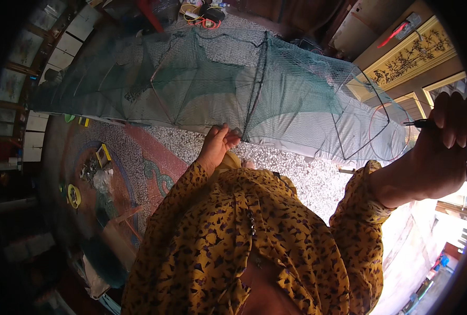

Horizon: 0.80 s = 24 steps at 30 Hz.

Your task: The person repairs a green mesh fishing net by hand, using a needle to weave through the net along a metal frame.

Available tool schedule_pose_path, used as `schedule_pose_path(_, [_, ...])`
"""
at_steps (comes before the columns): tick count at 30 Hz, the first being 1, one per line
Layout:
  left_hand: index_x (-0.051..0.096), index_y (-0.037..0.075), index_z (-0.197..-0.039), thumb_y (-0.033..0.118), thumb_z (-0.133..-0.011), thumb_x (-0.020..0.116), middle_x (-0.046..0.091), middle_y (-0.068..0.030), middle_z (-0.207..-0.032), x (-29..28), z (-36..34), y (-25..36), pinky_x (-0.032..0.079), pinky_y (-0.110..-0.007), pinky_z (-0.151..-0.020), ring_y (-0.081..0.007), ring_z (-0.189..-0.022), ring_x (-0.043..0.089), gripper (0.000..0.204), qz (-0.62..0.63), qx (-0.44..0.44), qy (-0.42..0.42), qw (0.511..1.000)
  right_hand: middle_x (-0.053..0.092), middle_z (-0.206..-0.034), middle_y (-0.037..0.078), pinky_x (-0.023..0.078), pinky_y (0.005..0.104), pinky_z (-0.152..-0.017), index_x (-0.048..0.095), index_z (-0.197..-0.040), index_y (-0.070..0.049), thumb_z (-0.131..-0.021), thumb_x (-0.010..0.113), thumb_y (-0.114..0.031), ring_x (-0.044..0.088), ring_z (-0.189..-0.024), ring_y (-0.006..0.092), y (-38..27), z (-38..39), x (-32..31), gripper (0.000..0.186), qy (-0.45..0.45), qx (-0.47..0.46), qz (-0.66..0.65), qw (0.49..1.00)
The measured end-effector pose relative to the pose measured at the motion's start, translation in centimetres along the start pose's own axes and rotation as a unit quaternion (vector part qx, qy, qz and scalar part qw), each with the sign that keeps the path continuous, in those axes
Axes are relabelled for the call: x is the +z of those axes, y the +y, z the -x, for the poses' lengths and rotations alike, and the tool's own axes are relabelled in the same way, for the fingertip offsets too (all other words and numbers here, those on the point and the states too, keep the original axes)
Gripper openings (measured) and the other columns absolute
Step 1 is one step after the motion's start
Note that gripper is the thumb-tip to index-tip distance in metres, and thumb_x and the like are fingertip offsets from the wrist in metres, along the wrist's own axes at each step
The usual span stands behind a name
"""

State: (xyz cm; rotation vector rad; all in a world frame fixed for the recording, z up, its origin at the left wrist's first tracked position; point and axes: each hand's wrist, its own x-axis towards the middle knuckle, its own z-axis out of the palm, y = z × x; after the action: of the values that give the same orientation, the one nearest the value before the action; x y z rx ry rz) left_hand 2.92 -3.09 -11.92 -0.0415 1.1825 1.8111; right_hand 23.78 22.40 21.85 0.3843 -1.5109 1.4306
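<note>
Netting (275,89) of the long green folding trap is pinched at its lower edge by the left hand (216,144), fingers closed on the mesh by a dark frame rib (254,89). The right hand (443,147) is fisted around a thin dark tool (420,124), raised beside the trap's far end. Mesh is best kept taut so the tool isn't snagged. Beyond the hands, speckled floor (301,168) is seen.

Speckled terrazzo floor (307,173) with a red and green inlaid pattern (149,157); yellow carved door panels (412,55) upper right. Tiled wall (39,47) at left; bright daylight lower right.
</note>
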Motion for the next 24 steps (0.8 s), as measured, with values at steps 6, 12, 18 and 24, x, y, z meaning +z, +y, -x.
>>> schedule_pose_path(6, [0.053, 0.000, -0.095, 0.022, -0.099, 0.044, 0.065, -0.0167, -0.094, 7.2, 5.6, 9.8, 0.058, -0.039, -0.078, -0.0293, -0.090, 0.066, 0.024, -0.066, 0.186, -0.161, 0.967, 0.039, -0.073, 0.003, 0.038, 0.0360, -0.072, 0.051, -0.089, -0.005, -0.098, 0.032, -0.011, 0.040, -0.067, 0.0161, -0.9, -2.9, -1.0, 0.022, 0.021, -0.028, 0.009, 0.999])
schedule_pose_path(12, [0.055, 0.000, -0.096, 0.020, -0.100, 0.042, 0.065, -0.0198, -0.099, 10.5, 5.6, 14.2, 0.059, -0.040, -0.078, -0.0335, -0.094, 0.066, 0.024, -0.081, 0.227, -0.234, 0.942, 0.048, -0.073, 0.008, 0.046, 0.0381, -0.069, 0.053, -0.097, -0.001, -0.099, 0.041, -0.014, 0.048, -0.068, 0.0196, 4.5, -5.5, -0.2, 0.018, -0.001, -0.020, 0.028, 0.999])
schedule_pose_path(18, [0.058, -0.003, -0.102, 0.023, -0.100, 0.042, 0.065, -0.0196, -0.100, 9.5, 3.6, 14.7, 0.058, -0.040, -0.079, -0.0312, -0.092, 0.066, 0.030, -0.108, 0.181, -0.212, 0.954, 0.053, -0.067, 0.006, 0.050, 0.0301, -0.060, 0.053, -0.095, -0.001, -0.097, 0.049, -0.012, 0.052, -0.058, 0.0149, 11.0, -4.5, 4.2, 0.012, 0.105, 0.016, 0.075, 0.992])
schedule_pose_path(24, [0.059, -0.004, -0.100, 0.019, -0.097, 0.049, 0.066, -0.0155, -0.102, 6.7, 4.4, 16.2, 0.057, -0.033, -0.075, -0.0228, -0.092, 0.067, 0.025, -0.359, 0.006, -0.326, 0.875, 0.053, -0.066, 0.005, 0.050, 0.0282, -0.059, 0.053, -0.096, -0.001, -0.098, 0.049, -0.012, 0.050, -0.056, 0.0123, 11.0, -5.3, 3.4, 0.012, 0.082, 0.029, 0.058, 0.995])
